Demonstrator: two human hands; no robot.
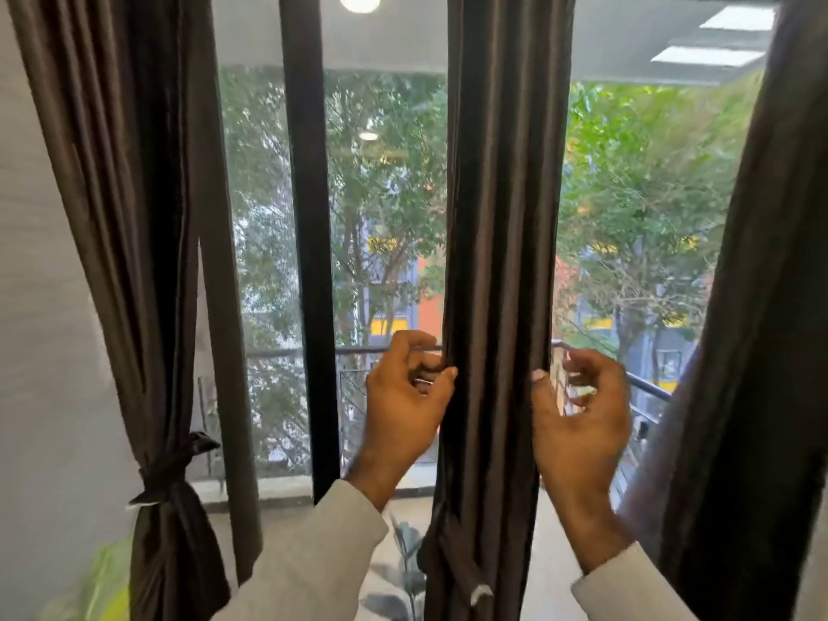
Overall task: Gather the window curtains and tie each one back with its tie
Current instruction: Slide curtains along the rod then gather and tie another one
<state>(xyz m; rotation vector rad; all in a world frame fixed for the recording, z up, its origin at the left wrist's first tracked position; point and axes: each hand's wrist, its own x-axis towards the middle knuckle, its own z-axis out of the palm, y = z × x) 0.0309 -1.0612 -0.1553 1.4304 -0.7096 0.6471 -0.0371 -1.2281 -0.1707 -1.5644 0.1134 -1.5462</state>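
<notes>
far left of the middle curtain (pixel 497 262), a left curtain (pixel 134 217) hangs gathered, cinched low by its knotted tie (pixel 168 468), and between the two stands the dark window frame post (pixel 309 239). the left hand (pixel 405 387) sits at the middle curtain's left edge, its grip curled with thumb and fingertips pinching the fabric there, while the right hand (pixel 578 405) sits at that curtain's right edge, thumb pressed to the cloth and fingers curled loosely behind. low on the middle curtain a dark tie (pixel 466 571) dangles loose, and right of it a third curtain (pixel 761 329) hangs.
</notes>
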